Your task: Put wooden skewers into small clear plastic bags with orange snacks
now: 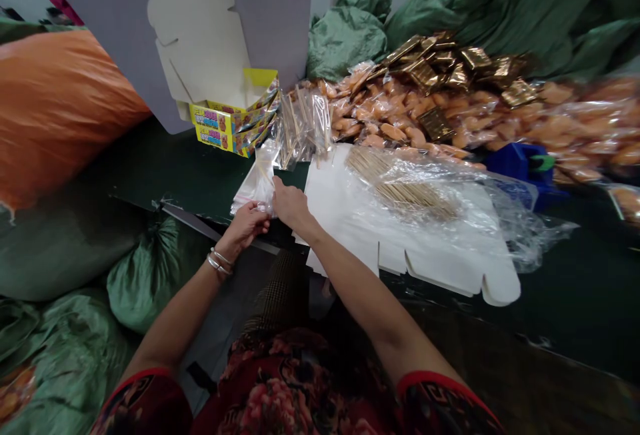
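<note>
My left hand (249, 224) is closed, its thumb and fingers pinching the lower edge of a clear plastic bag (265, 188) at the table's near edge. Right beside it, my right hand (291, 208) is curled against the same bag; what lies between its fingers is hidden. Under and left of the bag is a stack of flat clear bags (246, 194). Just beyond my hands lie bagged thin wooden sticks (295, 125). To the right, a heap of loose wooden sticks (410, 185) rests in clear plastic film on flat white cardboard (345, 235).
Yellow printed boxes (220, 130) with a raised white flap stand at the back left. Orange wrapped pieces (395, 118) and gold packets (445, 65) pile up behind the cardboard. A blue holder (520, 168) stands at right. Green sacks (145, 275) and an orange sack (65, 102) fill the left.
</note>
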`<state>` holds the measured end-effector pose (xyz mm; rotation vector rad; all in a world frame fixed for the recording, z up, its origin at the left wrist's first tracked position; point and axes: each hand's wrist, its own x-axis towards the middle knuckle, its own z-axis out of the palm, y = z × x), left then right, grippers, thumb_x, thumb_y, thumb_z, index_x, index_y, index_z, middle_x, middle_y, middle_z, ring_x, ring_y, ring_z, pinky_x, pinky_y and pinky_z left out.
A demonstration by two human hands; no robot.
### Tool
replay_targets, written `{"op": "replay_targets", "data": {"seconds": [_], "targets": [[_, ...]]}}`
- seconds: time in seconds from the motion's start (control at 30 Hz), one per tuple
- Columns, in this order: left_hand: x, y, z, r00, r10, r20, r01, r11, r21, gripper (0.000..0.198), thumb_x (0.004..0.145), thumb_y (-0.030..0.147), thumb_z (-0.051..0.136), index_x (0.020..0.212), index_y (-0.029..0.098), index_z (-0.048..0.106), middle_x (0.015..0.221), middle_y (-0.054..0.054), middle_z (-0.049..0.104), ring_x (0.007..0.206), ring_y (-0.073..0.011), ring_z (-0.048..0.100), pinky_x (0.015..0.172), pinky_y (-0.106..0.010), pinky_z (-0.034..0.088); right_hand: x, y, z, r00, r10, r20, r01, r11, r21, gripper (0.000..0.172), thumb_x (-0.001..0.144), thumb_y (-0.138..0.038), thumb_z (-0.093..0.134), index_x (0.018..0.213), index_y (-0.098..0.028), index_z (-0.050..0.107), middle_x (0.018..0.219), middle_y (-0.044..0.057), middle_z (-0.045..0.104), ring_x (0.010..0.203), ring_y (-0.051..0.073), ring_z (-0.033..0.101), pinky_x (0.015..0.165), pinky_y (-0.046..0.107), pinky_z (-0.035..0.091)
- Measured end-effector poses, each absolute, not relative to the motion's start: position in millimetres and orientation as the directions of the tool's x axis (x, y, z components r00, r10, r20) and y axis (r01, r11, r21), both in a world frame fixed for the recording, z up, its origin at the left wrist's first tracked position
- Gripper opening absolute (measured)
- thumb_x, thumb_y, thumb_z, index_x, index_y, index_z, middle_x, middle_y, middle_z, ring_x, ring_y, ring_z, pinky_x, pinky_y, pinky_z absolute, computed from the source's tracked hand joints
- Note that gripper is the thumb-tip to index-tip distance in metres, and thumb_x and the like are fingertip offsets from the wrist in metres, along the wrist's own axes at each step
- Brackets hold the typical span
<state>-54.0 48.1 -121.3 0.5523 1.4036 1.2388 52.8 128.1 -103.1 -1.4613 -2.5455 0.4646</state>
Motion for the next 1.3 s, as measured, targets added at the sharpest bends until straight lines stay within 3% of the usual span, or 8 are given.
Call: {"op": "replay_targets", "data": {"seconds": [0.1, 0.23, 0.37, 0.6, 0.77, 1.0, 1.17, 1.3], "targets": [[-63.7, 44.0, -111.5, -0.294, 0.871, -0.394, -0.223, 0.338, 0.914, 0.040, 0.059, 0.017, 0.075, 0.091, 0.014, 0.052, 0.055, 0.003, 0.059, 0.040, -0.0084, 0.051, 0.037, -0.015, 0.035, 52.9, 132.6, -101.5, -0.503, 0.864, 0.003, 0.810, 0.472, -0.349, 0.034, 0.092, -0.016, 0.039, 0.123, -0.019, 0.053, 0.094, 0.013, 0.071, 0.089, 0.028, 0.067, 0.073, 0.035, 0.049], [-80.4, 49.5, -98.3, -0.422, 0.860, -0.286, -0.116, 0.261, 0.958, 0.032, 0.071, 0.041, 0.071, 0.076, 0.014, 0.055, 0.048, 0.004, 0.052, 0.035, -0.0053, 0.045, 0.035, -0.015, 0.028, 63.8, 129.3, -99.3, -0.508, 0.862, 0.000, 0.802, 0.473, -0.365, 0.031, 0.093, -0.019, 0.038, 0.118, -0.020, 0.057, 0.096, 0.012, 0.071, 0.090, 0.027, 0.067, 0.073, 0.035, 0.048], [-75.7, 73.3, -102.2, -0.215, 0.856, -0.469, -0.220, 0.426, 0.878, 0.043, 0.077, 0.055, 0.062, 0.079, 0.012, 0.057, 0.057, -0.005, 0.061, 0.038, -0.0104, 0.052, 0.037, -0.020, 0.035, 65.3, 125.8, -95.4, -0.512, 0.859, -0.006, 0.793, 0.470, -0.388, 0.029, 0.091, -0.019, 0.040, 0.113, -0.017, 0.060, 0.096, 0.013, 0.071, 0.089, 0.028, 0.067, 0.072, 0.034, 0.047], [-55.3, 88.0, -120.4, -0.133, 0.912, -0.388, -0.286, 0.340, 0.896, 0.026, 0.063, 0.026, 0.073, 0.064, 0.015, 0.050, 0.050, 0.003, 0.052, 0.039, -0.0061, 0.045, 0.042, -0.019, 0.036, 69.4, 117.4, -88.6, -0.556, 0.827, 0.089, 0.704, 0.525, -0.478, 0.033, 0.091, -0.032, 0.046, 0.119, -0.018, 0.055, 0.096, 0.008, 0.070, 0.088, 0.023, 0.065, 0.074, 0.031, 0.046], [-43.9, 73.8, -115.1, -0.155, 0.924, -0.350, -0.247, 0.307, 0.919, 0.025, 0.056, 0.019, 0.074, 0.064, 0.014, 0.051, 0.049, 0.004, 0.051, 0.042, -0.0069, 0.046, 0.044, -0.020, 0.037, 50.7, 127.3, -97.8, -0.383, 0.892, 0.238, 0.711, 0.450, -0.541, 0.050, 0.090, -0.051, 0.050, 0.122, -0.014, 0.055, 0.110, 0.015, 0.061, 0.100, 0.027, 0.058, 0.082, 0.035, 0.044], [-96.0, 74.9, -96.7, -0.438, 0.863, -0.250, -0.044, 0.258, 0.965, 0.024, 0.057, 0.017, 0.067, 0.074, 0.016, 0.050, 0.051, 0.004, 0.055, 0.039, -0.0058, 0.044, 0.041, -0.017, 0.033, 13.6, 150.6, -109.6, -0.364, 0.918, 0.157, 0.637, 0.369, -0.677, 0.049, 0.094, -0.053, 0.037, 0.124, -0.017, 0.053, 0.113, 0.013, 0.058, 0.104, 0.024, 0.055, 0.086, 0.036, 0.044], [-140.2, 77.6, -94.4, -0.563, 0.819, -0.115, 0.164, 0.247, 0.955, 0.012, 0.062, 0.019, 0.064, 0.068, 0.015, 0.054, 0.047, 0.004, 0.054, 0.038, -0.0064, 0.043, 0.040, -0.016, 0.029, 27.5, 149.8, -123.3, -0.527, 0.816, 0.237, 0.662, 0.569, -0.488, 0.044, 0.087, -0.033, 0.056, 0.127, -0.018, 0.050, 0.129, 0.014, 0.050, 0.116, 0.028, 0.044, 0.093, 0.040, 0.039], [-152.3, 73.4, -86.7, -0.572, 0.820, 0.008, 0.329, 0.220, 0.918, 0.010, 0.065, 0.024, 0.065, 0.068, 0.015, 0.061, 0.048, 0.005, 0.051, 0.041, -0.0072, 0.042, 0.043, -0.018, 0.031, 22.3, 156.8, -129.5, -0.584, 0.790, 0.186, 0.712, 0.609, -0.350, 0.060, 0.086, -0.042, 0.056, 0.138, -0.018, 0.039, 0.142, 0.016, 0.038, 0.122, 0.034, 0.037, 0.093, 0.046, 0.037]]}}
